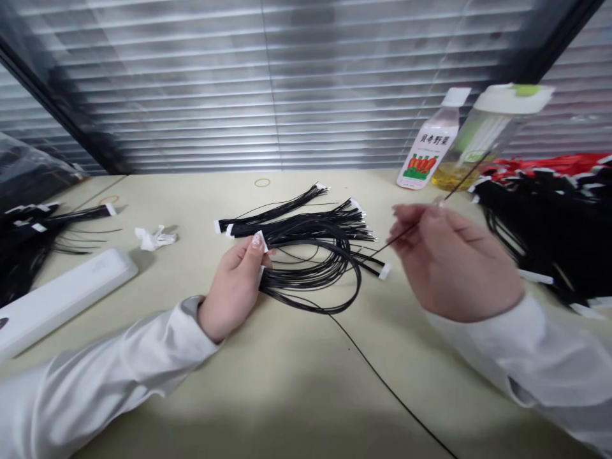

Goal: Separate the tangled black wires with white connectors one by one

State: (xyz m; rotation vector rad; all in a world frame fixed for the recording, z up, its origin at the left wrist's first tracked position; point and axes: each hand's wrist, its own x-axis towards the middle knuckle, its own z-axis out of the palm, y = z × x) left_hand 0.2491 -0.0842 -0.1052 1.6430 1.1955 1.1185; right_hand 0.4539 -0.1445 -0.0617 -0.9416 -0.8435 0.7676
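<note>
My left hand [241, 277] is closed on the white connector end of a looped black wire harness [329, 274], thumb on top. The harness bends round in a loop to the right of that hand. In my right hand [444, 255], raised above the table's right half, a single thin black wire [466, 178] is pinched between thumb and fingers and sticks out up and to the right. Behind the loop lie more black wire bundles [296, 223] with white connectors and bare tips. A loose black wire [382, 379] trails toward the front edge.
A large pile of black harnesses [549, 223] lies at right, with red ones [549, 166] behind. A labelled bottle [430, 143] and a lidded jug [492, 134] stand at the back. At left are a white elongated case [71, 296], crumpled tissue [155, 238] and more harnesses [29, 248].
</note>
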